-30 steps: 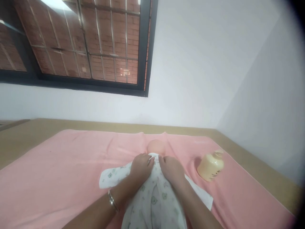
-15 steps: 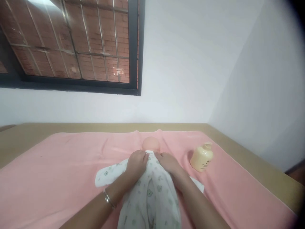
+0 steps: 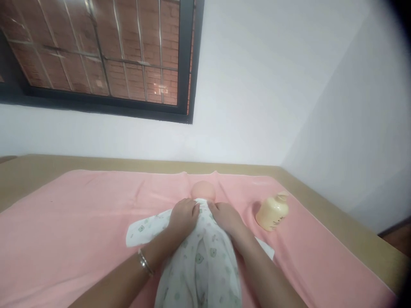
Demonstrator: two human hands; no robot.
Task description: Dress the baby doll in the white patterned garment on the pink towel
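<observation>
A white baby garment [image 3: 199, 261] printed with small green figures lies lengthwise before me, its sleeves spread out to both sides. Just beyond its neckline shows a smooth, round, bald head [image 3: 203, 189], like a baby doll's; the face is not visible. My left hand [image 3: 183, 217], with a silver bangle at the wrist, is closed on the garment's left edge near the neckline. Opposite it, my right hand [image 3: 227, 219] grips the right edge, thumb on top. The fingers are partly hidden under the cloth. A narrow strip of fabric runs between both thumbs.
A pink blanket [image 3: 80, 226] with shallow wrinkles covers most of the wooden tabletop [image 3: 96, 162]. To the right stands a cream pump bottle [image 3: 272, 212], slightly tilted in view. Behind are a white wall [image 3: 244, 94] and a dark-framed window [image 3: 138, 109] with bars.
The view has tilted and shifted slightly. Both hands keep their hold near the neckline, with hardly any movement of the garment or bottle.
</observation>
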